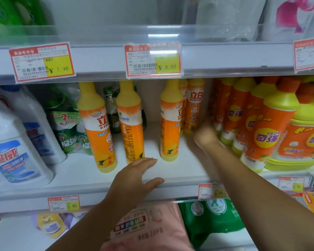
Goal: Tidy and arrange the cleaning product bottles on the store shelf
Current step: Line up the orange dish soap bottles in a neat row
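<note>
Three tall yellow dish-soap bottles with orange labels stand upright on the white shelf [172, 171]: one front left [101, 131], one beside it [130, 127], one further right [170, 124]. More of the same bottles [195, 105] stand at the back. My left hand [134, 176] lies flat on the shelf's front edge, thumb over the lip, holding nothing. My right hand [206, 135] reaches deep into the shelf, at the base of the back bottles. It is blurred, and its fingers are hidden.
White bleach bottles [13, 151] and green cleaner packs [69, 124] crowd the left. A dense group of orange-capped detergent bottles [268, 134] and a large jug [306, 138] fill the right. The upper shelf rail hangs low overhead. Pink [149, 225] and green [210, 220] bags lie below.
</note>
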{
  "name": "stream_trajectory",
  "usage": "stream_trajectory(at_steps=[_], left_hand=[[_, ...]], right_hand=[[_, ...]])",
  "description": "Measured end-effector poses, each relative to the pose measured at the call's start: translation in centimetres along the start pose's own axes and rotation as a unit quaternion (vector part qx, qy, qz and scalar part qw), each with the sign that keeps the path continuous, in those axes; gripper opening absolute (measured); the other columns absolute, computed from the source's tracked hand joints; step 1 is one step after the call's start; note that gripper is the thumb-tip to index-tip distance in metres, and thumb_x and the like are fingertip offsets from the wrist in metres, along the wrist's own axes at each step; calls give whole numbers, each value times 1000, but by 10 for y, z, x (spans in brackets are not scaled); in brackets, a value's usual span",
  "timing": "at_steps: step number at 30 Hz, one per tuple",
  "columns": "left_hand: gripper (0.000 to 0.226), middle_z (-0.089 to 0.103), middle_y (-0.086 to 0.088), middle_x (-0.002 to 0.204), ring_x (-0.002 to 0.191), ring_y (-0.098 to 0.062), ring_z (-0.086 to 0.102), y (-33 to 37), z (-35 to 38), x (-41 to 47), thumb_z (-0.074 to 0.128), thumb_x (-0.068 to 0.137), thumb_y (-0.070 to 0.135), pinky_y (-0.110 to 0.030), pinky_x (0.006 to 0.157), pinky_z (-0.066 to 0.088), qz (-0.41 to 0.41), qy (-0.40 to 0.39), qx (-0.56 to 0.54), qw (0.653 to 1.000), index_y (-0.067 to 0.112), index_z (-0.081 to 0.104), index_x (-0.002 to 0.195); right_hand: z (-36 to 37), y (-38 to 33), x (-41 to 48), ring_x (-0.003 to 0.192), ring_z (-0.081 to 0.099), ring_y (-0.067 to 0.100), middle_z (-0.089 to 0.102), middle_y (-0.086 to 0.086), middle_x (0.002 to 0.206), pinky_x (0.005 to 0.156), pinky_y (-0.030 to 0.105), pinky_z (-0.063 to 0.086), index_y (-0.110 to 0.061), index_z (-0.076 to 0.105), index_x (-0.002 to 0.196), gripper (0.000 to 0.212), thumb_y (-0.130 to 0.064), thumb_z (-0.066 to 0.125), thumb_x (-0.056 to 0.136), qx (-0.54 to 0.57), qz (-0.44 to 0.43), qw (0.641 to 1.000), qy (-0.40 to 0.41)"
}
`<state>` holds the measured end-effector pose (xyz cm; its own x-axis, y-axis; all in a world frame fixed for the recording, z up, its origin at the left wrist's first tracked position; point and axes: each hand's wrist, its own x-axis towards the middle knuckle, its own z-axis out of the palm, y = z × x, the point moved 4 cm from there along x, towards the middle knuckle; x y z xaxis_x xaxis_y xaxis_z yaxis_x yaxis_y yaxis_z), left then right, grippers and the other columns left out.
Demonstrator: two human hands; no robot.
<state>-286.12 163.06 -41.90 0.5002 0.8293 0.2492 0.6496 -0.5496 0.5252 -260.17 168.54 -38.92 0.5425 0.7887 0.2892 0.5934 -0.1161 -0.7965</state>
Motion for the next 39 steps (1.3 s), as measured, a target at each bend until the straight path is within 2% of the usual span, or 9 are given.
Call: stream_trajectory(at_steps=[3, 6, 8, 10, 16, 23, 32, 34, 39], left_hand=[[59, 43, 20, 141, 127, 1, 39, 2, -2, 0, 62, 81, 54, -12, 99, 27, 4, -1, -2, 1000, 36, 46, 135], [58, 44, 17, 141, 126, -1, 40, 5, -4, -1, 63, 82, 51, -12, 98, 27, 9, -1, -4, 1000, 33, 47, 135], [57, 45, 16, 141, 126, -1, 41, 5, -5, -4, 63, 83, 49, -11, 98, 27, 10, -3, -8, 1000, 32, 48, 135], [56, 45, 17, 141, 126, 0, 41, 5, -6, -5, 63, 83, 48, -11, 98, 26, 14, -4, -5, 1000, 32, 49, 135], [54, 44, 20, 141, 127, 3, 38, -5, -8, -5, 61, 84, 50, -13, 101, 27, 18, -21, 14, 1000, 35, 48, 134], [55, 41, 24, 142, 124, 7, 35, -10, -5, -3, 60, 83, 54, -15, 102, 26, 7, -28, 5, 1000, 40, 45, 135], [54, 41, 24, 141, 121, 8, 34, -11, -11, -7, 61, 84, 50, -16, 103, 28, 2, -36, -10, 999, 38, 46, 135], [53, 42, 24, 141, 119, 10, 33, -12, -12, -6, 61, 85, 50, -15, 102, 27, 4, -39, -8, 999, 38, 46, 134], [52, 43, 23, 140, 123, 6, 37, -14, -15, -8, 61, 85, 49, -18, 105, 30, 2, -45, -5, 999, 38, 47, 134]], right_hand=[[-17, -20, -40, 100, 58, 14, 61, 1, 111, 82, 17, 42, -18, 49, 117, 30, -7, 54, 89, 122, -15, 992, -6], [-15, -38, -81, 105, 53, 3, 49, -10, 117, 85, 14, 39, -20, 29, 140, 70, -9, 68, 84, 159, -8, 977, -145], [-7, -45, -93, 113, 45, 3, 42, -11, 125, 90, 18, 35, -19, 16, 148, 92, -20, 77, 78, 125, -21, 978, -166], [4, -45, -96, 112, 45, 4, 47, -7, 130, 91, 21, 36, -20, 20, 147, 94, -27, 80, 75, 120, -20, 981, -150], [18, -38, -85, 108, 61, 23, 63, 1, 123, 90, 35, 49, -25, 44, 128, 61, -39, 75, 77, 26, -25, 996, -81], [-10, -10, -51, 103, 63, 36, 66, 12, 117, 83, 42, 51, -12, 45, 118, 60, -35, 78, 74, -15, 6, 999, 44], [-5, -6, -33, 110, 59, 38, 59, 17, 126, 89, 45, 50, -6, 33, 133, 88, -38, 82, 68, -1, 8, 997, 72], [-6, -3, -31, 112, 59, 34, 59, 13, 126, 90, 43, 49, -12, 35, 132, 86, -42, 81, 67, 19, 30, 998, 55], [-12, -2, -30, 110, 60, 31, 64, 9, 123, 82, 27, 41, -14, 46, 129, 59, -20, 73, 77, 20, 7, 999, 40]])
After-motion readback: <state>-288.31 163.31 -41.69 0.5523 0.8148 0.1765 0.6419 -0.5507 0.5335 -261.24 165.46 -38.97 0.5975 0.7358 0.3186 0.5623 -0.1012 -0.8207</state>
